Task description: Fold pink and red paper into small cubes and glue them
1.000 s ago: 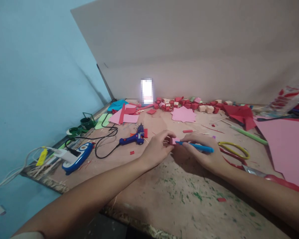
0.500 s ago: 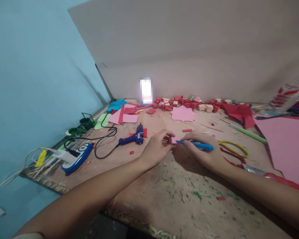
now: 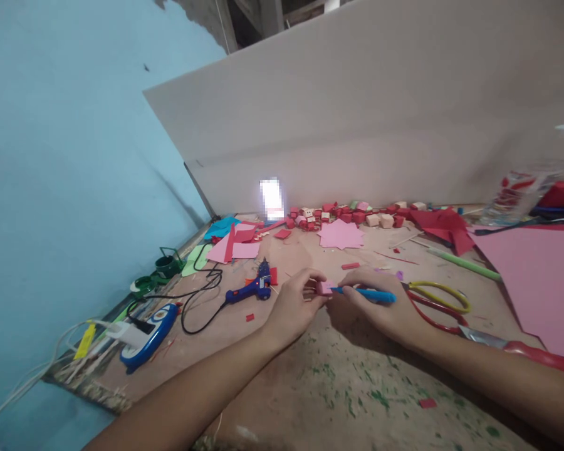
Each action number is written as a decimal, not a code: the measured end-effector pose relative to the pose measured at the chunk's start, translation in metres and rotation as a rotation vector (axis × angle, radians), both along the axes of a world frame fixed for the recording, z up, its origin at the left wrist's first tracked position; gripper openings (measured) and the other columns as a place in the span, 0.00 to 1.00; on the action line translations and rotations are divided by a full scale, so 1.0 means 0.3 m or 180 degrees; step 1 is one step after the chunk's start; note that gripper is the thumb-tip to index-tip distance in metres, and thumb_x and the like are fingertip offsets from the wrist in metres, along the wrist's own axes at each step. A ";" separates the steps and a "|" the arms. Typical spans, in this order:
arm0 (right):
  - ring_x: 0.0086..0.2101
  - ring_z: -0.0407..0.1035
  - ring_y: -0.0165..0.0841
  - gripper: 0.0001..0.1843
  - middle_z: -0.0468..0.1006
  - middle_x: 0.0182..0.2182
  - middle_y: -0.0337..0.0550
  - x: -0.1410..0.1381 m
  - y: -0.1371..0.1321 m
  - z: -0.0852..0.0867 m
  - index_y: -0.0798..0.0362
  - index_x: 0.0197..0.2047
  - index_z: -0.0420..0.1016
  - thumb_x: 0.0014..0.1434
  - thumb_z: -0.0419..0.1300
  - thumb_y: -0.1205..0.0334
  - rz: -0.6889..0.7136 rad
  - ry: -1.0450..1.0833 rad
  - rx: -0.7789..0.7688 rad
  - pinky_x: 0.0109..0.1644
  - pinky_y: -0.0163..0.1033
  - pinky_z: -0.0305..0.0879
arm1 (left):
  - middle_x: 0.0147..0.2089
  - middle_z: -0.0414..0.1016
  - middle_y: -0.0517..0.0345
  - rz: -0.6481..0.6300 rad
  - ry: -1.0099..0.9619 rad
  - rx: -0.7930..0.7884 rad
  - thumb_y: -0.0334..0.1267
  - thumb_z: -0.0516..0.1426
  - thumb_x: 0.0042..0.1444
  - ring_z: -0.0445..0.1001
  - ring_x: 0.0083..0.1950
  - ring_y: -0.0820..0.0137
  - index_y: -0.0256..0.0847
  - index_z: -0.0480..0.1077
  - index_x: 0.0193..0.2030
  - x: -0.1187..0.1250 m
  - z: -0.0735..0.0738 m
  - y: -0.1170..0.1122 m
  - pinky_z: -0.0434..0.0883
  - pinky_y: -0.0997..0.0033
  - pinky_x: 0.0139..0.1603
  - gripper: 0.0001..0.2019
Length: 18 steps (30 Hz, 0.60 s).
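Observation:
My left hand pinches a small pink paper cube between thumb and fingers, just above the wooden table. In my right hand is a blue pen, held in a writing grip with its tip against the cube's face. Small dark marks seem to show on that face, too tiny to make out. Right of my right hand lie scissors with yellow and red handles. A blue glue gun rests to the left of my left hand.
Small red, pink and cream paper cubes line the board at the back, beside a lit phone. Pink paper covers the right side. A blue-and-white power strip with cables sits at the left. A clear plastic bottle lies back right.
My view has tilted up, so everything sits lower in the picture. Both hands keep their holds, and the pen tip stays at the cube.

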State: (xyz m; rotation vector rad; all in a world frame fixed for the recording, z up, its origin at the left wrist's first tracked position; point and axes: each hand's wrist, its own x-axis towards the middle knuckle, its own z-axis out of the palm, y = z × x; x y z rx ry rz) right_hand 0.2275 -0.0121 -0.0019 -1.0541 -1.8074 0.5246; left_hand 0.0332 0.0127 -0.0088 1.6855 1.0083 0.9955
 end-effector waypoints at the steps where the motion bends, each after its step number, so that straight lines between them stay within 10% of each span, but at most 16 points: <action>1: 0.32 0.76 0.36 0.07 0.83 0.30 0.40 0.000 -0.001 0.001 0.50 0.33 0.80 0.61 0.61 0.63 -0.0005 0.0049 -0.0022 0.39 0.40 0.68 | 0.41 0.79 0.56 0.0017 -0.0002 -0.0018 0.22 0.63 0.54 0.81 0.43 0.69 0.38 0.72 0.42 0.000 0.000 0.000 0.79 0.70 0.47 0.12; 18: 0.31 0.74 0.37 0.11 0.80 0.25 0.42 0.012 0.048 -0.021 0.52 0.25 0.79 0.56 0.62 0.57 -0.0945 0.1221 -0.0437 0.34 0.38 0.67 | 0.40 0.82 0.54 -0.0366 0.0128 -0.0193 0.31 0.65 0.49 0.82 0.43 0.64 0.40 0.69 0.42 0.005 0.007 -0.036 0.79 0.64 0.46 0.14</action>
